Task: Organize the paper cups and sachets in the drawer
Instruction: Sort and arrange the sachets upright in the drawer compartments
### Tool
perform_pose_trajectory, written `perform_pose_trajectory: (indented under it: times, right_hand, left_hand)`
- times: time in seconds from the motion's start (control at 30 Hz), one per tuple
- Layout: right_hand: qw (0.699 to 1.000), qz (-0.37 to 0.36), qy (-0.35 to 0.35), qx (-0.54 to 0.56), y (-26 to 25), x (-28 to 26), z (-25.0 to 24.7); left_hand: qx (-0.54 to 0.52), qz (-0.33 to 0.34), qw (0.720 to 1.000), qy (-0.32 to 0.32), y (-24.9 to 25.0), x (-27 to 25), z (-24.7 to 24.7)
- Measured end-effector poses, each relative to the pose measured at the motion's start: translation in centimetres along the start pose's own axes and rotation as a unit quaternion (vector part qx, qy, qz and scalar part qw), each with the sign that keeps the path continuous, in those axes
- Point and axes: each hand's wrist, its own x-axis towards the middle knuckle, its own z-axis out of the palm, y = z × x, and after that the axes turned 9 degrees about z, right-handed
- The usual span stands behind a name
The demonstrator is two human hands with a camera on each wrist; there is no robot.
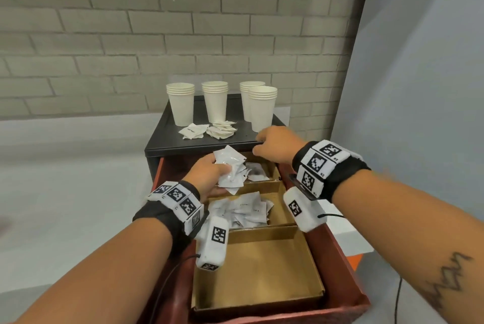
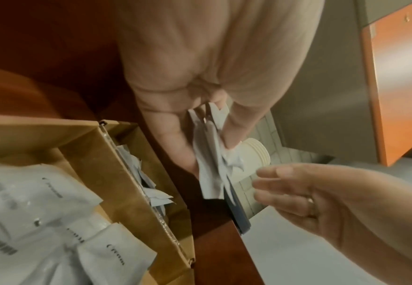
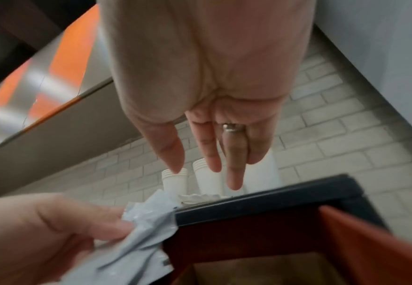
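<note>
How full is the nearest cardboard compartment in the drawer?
Empty: the nearest compartment shows only its bare brown floor in the head view.

Four cup stacks (image 1: pixel 180 103) stand in a row at the back of the cabinet top (image 1: pixel 162 135), loose sachets (image 1: pixel 209 129) before them. Below, the open drawer (image 1: pixel 337 253) holds a divider (image 1: pixel 262 230): sachets (image 1: pixel 243 211) in the rear and middle compartments.
</note>
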Motion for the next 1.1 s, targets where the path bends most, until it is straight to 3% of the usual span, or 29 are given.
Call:
perform_pose_trajectory:
  times: [0.23,0.5,0.7,1.1]
  right_hand:
    - [0.974,-0.008,-0.054,0.22,-2.4,1.2,5.0]
    - [0.916,0.062,-0.063,0.392,-1.9,1.8,7.2]
    - [0.889,0.089,-0.061,0.445,-1.2,2.1,8.1]
    - [0.884,0.105,-0.065,0.452,-0.6,2.5,9.1]
  left_hand:
    - [-0.026,0.018,0.999,-0.01,-1.1,-0.3,-0.7]
    - [-0.059,-0.005,0.998,0.005,-2.2,-0.1,-1.7]
    - [-0.039,-0.006,0.999,0.015,-2.2,0.3,-2.0]
    - [-0.018,-0.029,0.999,-0.001,-2.0,0.8,-2.2]
